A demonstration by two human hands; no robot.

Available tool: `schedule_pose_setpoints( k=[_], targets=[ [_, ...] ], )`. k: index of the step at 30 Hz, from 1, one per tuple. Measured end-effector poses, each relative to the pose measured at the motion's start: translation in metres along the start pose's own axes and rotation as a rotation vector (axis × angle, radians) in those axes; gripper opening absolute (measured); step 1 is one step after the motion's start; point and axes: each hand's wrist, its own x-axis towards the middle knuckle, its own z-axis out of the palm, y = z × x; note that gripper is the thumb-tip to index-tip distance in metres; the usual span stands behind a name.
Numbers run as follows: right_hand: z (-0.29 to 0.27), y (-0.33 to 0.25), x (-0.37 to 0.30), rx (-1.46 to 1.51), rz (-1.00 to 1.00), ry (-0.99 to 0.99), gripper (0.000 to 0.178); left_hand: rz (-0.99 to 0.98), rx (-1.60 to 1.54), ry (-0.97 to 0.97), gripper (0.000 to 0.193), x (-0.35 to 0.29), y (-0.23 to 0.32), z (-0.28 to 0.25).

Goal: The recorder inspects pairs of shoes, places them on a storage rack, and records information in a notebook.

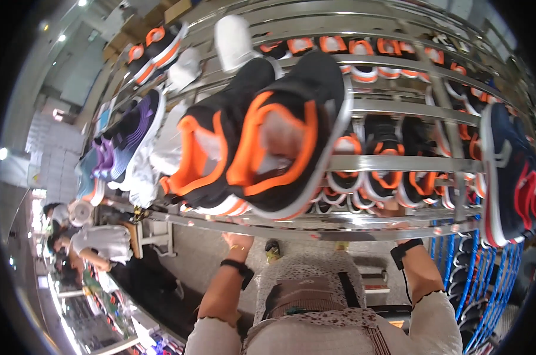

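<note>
A metal rack (362, 232) of rails fills the view in front of me. My left hand (238, 240) is at its near lower rail, the fingers hidden behind the metal. Farther right, my right hand (393, 214) shows between the rails, closed around the rack's frame. On top, above my left hand, sits a pair of black sneakers with orange linings, a left shoe (203, 133) and a right shoe (291, 130). A navy and red sneaker (510, 177) stands at the right end, and a purple sneaker (129, 136) at the left.
Several more black and orange sneakers (386, 148) line the lower tiers. White stuffing (233, 41) stands among the shoes. At the left, people (102, 242) sit by a workbench. A blue wire rack (487, 290) with shoes is at the right. Grey floor (197, 248) shows below.
</note>
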Motion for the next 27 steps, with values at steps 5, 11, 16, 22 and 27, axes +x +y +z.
schedule_pose_setpoints(
  k=[5, 11, 16, 22, 27],
  targets=[
    [0.018, -0.003, 0.005, 0.039, 0.036, -0.168, 0.052, -0.053, 0.222, -0.033, 0.058, 0.060, -0.046, 0.028],
    [0.026, -0.004, 0.018, -0.026, 0.124, -0.363, 0.052, 0.007, -0.111, 0.162, 0.058, 0.111, -0.092, 0.066],
    [0.022, -0.040, 0.002, -0.088, 0.168, -0.492, 0.052, 0.034, -0.401, 0.368, 0.058, 0.128, -0.100, 0.100],
    [0.086, -0.037, -0.006, 0.244, 0.386, -0.221, 0.059, 0.099, -0.754, 0.590, 0.058, 0.167, -0.126, 0.092],
    [0.114, -0.091, -0.002, 0.282, 0.151, -0.185, 0.059, 0.172, -1.011, 0.764, 0.058, 0.220, -0.201, 0.061]
  ],
)
